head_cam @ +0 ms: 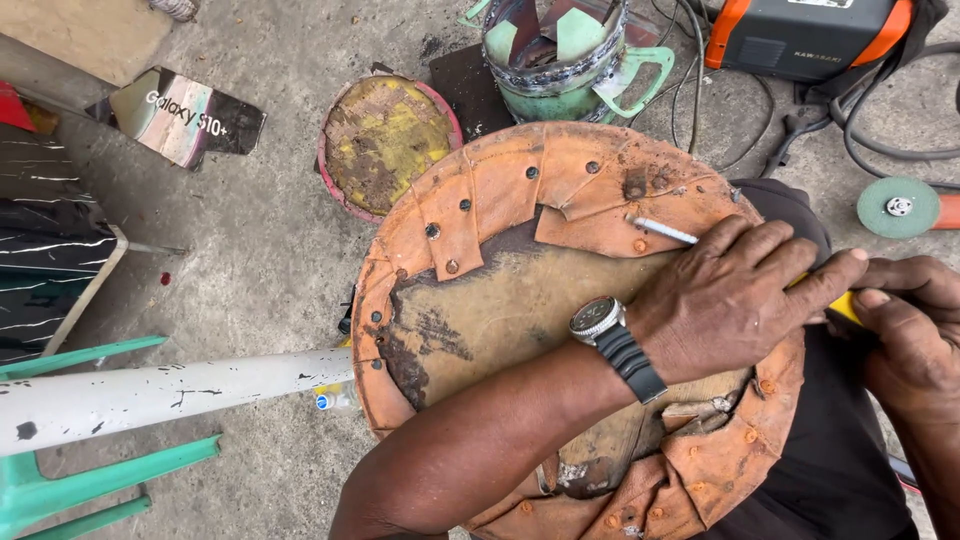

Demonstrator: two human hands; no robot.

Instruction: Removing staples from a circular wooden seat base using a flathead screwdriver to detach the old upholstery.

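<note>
A round rusty disc (560, 330) fills the middle and lower right of the frame, resting against the person's dark-clothed lap; its lower edge is cut off by the frame bottom, and the forearm hides part of its brown centre. Orange-rusted overlapping plates ring its rim, studded with rivets, of which about eight show along the upper arc and several more at lower right.

One white pipe (170, 395) runs in from the left edge, and its end slips behind the disc, hidden there. One green plastic chair (90, 470) is cut off at lower left.

In the upper middle lies one round lid (385, 140) with flaking yellow paint, and above it one cut green metal cylinder (565, 55), its top cropped. One orange-and-grey welding machine (800, 35) is cropped at upper right.

The left hand (735, 300), with one wristwatch (600, 318), lies flat and spread on the disc's right rim, its grip loose over a tool. Only the thin metal tip (665, 231) and a sliver of yellow handle (845, 306) show. The right hand (910, 320), partly cut off at the right edge, is curled tight round that handle.

One green grinding disc (897, 206) lies at far right.
</note>
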